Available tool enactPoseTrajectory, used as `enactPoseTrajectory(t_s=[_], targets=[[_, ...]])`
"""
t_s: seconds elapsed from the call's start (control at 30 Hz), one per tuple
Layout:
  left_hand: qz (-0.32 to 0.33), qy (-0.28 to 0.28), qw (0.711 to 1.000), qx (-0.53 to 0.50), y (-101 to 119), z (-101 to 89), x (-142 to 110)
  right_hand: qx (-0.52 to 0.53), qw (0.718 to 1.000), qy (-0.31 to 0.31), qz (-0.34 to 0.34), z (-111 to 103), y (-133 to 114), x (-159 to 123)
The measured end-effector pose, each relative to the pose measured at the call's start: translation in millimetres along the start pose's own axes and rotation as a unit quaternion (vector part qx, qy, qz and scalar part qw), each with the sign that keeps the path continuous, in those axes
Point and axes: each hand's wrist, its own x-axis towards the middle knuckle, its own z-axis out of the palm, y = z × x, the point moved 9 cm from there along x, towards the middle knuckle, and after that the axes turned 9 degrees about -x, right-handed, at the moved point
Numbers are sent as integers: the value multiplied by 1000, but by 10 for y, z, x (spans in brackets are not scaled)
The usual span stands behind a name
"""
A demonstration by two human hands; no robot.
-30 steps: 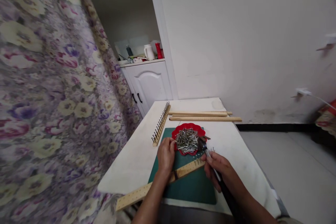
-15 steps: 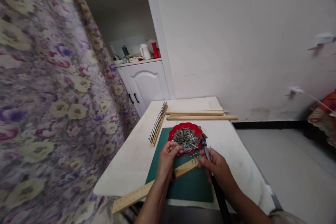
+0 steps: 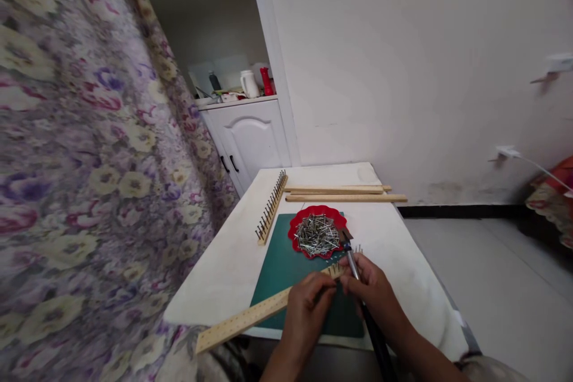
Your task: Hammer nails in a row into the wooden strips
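My right hand (image 3: 373,286) is wrapped round a hammer (image 3: 354,265), its black grip toward me and its head just beyond my fingers, beside the bowl. Those fingers also meet the far end of a pale wooden strip (image 3: 244,319) with rows of small holes. Several nails (image 3: 332,268) stand up from that end. At the same strip my left hand (image 3: 308,304) pinches finger and thumb together close to the standing nails; whatever is in the pinch is too small to make out. A red scalloped bowl (image 3: 295,242) full of loose nails (image 3: 317,234) sits just beyond both hands.
Under the bowl and strip lies a green mat (image 3: 275,268) on a white-covered table (image 3: 215,277). A second strip with upright nails (image 3: 271,209) lies at the left. Bare wooden sticks (image 3: 344,197) lie across the back. A floral curtain (image 3: 102,191) hangs at the left.
My left hand has moved from the bowl's left edge, toward me and right, to the nailed end of the strip. My right hand keeps hold of the hammer in about the same place.
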Motion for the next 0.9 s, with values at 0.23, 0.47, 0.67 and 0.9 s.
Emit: enactPoseTrajectory(t_s=[0.23,0.47,0.67,0.9], targets=[[5,30,999,26,49,-55,-57,-22,1000,-19,-4,80,-18,-89],[-147,148,974,-86,-692,-406,54,31,999,3,-11,-112,-151,-60],[-124,136,981,-62,-791,-256,145,43,999,-15,-1,-53,-100,-57],[-91,141,986,-7,-780,-245,174,27,999,-26,12,-24,-62,-37]])
